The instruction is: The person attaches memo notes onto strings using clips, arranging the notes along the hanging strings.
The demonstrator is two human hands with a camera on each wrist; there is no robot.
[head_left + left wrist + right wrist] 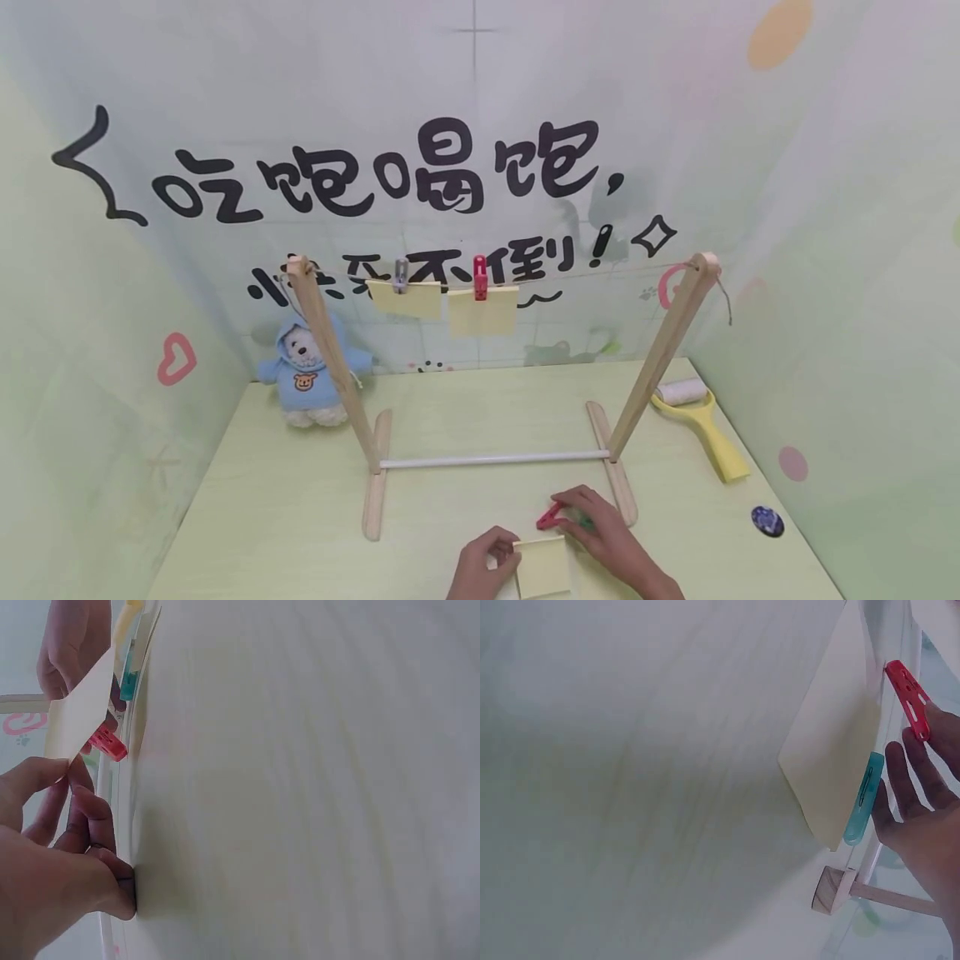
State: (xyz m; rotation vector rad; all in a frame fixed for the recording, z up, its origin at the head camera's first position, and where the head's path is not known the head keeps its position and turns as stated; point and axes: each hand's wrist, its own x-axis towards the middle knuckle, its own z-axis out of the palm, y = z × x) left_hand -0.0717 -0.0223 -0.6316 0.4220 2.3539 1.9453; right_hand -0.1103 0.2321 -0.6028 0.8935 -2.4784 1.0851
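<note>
Open space spans the gap between two wooden posts, below notes clipped on a string and above a white crossbar, while a plush bear crowds the left post's far side and the person's right hand occupies the space beside the right foot.

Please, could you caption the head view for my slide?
Left hand pinches a yellow note; right hand holds a red clothespin.

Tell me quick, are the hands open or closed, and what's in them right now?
Left hand: closed, pinching a pale yellow paper.
Right hand: closed, pinching a red clothespin.
</note>
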